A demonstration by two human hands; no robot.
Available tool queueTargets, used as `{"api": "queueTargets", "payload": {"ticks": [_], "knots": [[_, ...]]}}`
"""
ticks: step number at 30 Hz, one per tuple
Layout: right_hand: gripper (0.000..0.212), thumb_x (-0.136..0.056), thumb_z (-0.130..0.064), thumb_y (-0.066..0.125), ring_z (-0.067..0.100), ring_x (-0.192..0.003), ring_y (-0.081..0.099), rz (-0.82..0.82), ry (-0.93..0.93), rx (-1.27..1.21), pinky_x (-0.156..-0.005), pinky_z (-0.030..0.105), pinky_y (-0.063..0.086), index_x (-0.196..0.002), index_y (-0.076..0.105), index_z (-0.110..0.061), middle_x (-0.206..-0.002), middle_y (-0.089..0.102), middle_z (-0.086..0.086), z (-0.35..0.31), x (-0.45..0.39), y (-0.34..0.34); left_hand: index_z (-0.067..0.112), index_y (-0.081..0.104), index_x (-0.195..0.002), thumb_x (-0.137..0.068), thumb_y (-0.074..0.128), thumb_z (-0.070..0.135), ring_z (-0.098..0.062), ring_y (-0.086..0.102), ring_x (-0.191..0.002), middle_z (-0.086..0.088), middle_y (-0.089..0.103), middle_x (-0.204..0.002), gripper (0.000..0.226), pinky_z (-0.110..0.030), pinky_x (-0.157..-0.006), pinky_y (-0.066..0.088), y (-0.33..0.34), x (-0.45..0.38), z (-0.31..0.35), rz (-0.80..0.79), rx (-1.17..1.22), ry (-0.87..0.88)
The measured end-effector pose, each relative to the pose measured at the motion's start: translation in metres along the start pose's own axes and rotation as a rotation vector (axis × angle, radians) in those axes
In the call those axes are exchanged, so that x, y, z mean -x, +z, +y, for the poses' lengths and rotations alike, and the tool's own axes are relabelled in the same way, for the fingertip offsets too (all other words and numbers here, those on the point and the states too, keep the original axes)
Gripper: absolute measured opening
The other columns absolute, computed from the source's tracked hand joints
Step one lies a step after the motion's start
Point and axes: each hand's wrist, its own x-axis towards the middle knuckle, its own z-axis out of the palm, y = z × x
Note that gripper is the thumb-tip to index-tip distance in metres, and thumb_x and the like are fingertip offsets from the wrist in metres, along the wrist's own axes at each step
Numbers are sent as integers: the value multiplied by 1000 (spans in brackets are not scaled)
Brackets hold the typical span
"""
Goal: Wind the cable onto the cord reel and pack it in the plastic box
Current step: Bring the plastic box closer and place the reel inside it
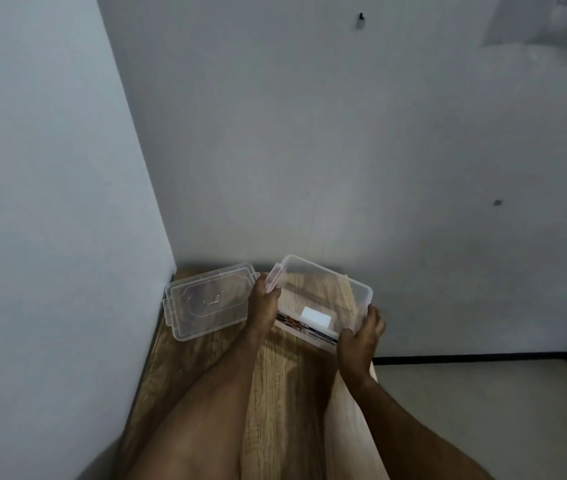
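A clear plastic box (pixel 327 289) with pink latches sits tilted at the far end of a narrow wooden table (pixel 275 393). My left hand (pixel 263 303) grips its left end by the latch. My right hand (pixel 361 336) grips its near right corner. A white label and a printed strip show through the box's near wall. Its clear lid (pixel 206 303) lies flat on the table to the left, just beside my left hand. No cable or cord reel is in view.
White walls close in the table at the back and on the left. The table's right edge (pixel 375 427) drops to a pale floor. A dark baseboard strip (pixel 476 358) runs along the back wall at the right.
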Motion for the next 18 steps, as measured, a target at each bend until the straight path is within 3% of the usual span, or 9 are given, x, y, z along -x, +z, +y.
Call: {"api": "queueTargets", "payload": {"ticks": [5,8,10,13,18], "knots": [[70,-79,19,45,28,-129,44,-12,-17,-23,-104,37,45,-145,39,-5,-146,35,11,1,-5,-7,22,55,-121,-99,56,12,-18,65,-86,-6,64,-106,25,-44,-77,59,4,9,4,43,51,-21],[67,-79,20,45,24,-125,45,-21,-27,-15,-97,26,42,-143,41,-3,-144,37,12,-3,-1,-16,18,51,-126,-98,57,13,-17,64,-89,-5,62,-110,29,-32,-66,56,2,20,6,61,57,-34],[68,-78,20,46,27,-126,46,-28,-32,-15,-100,31,44,-142,42,-3,-142,39,12,-3,1,-22,16,49,-128,-98,57,13,-16,63,-90,-7,61,-112,31,-26,-63,52,-1,31,7,77,50,-44],[71,-75,22,46,29,-128,46,-39,-30,-29,-107,39,44,-142,43,-3,-140,42,12,-2,7,-32,13,46,-127,-99,57,13,-12,60,-87,-7,59,-112,31,-21,-60,49,-6,51,10,107,40,-44],[71,-80,23,45,27,-131,45,-105,-9,-74,-98,27,41,-145,41,-3,-142,44,13,-9,27,-58,11,36,-119,-99,58,11,-9,57,-85,-4,54,-107,29,-21,-61,47,-12,88,5,164,20,-72]]}}
